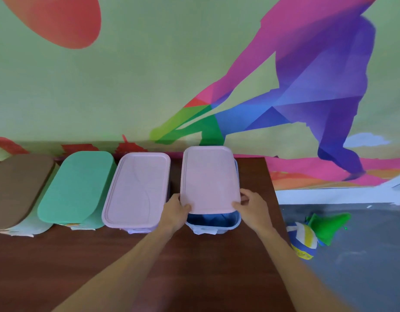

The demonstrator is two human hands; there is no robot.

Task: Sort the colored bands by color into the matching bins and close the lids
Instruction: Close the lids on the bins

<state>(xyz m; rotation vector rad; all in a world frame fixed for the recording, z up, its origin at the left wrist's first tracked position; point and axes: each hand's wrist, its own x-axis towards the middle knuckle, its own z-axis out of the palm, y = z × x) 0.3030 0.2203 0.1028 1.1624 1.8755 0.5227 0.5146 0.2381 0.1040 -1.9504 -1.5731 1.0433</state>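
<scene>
Two bare forearms reach in from 6 o'clock over the dark brown wooden table [127, 255]. Off the table at 4 o'clock, a blue, yellow and white ball [303, 242] lies on the grey floor [352, 266], with a bright green fabric item [331, 224] just beside it. The left hand [175, 209] occupies the gap between two bins and grasps the near left corner of the pale pink rectangular plastic lid [209, 179], thumb on top. The right hand [253, 208] grasps the near right corner likewise. This lid sits tilted over the blue plastic bin [217, 228], at 12 o'clock from both hands. Its near edge is raised, exposing dark blue band material [217, 218] inside. At 9 o'clock from that bin stands a lilac plastic bin [140, 230] with a second pale pink lid [137, 190] seated flat. Further toward 9 o'clock follow a mint green lid [77, 185] on a pale mint bin [91, 224], then a brown lid [16, 188]. A painted wall mural [307, 86] backs the row at 12 o'clock.
</scene>
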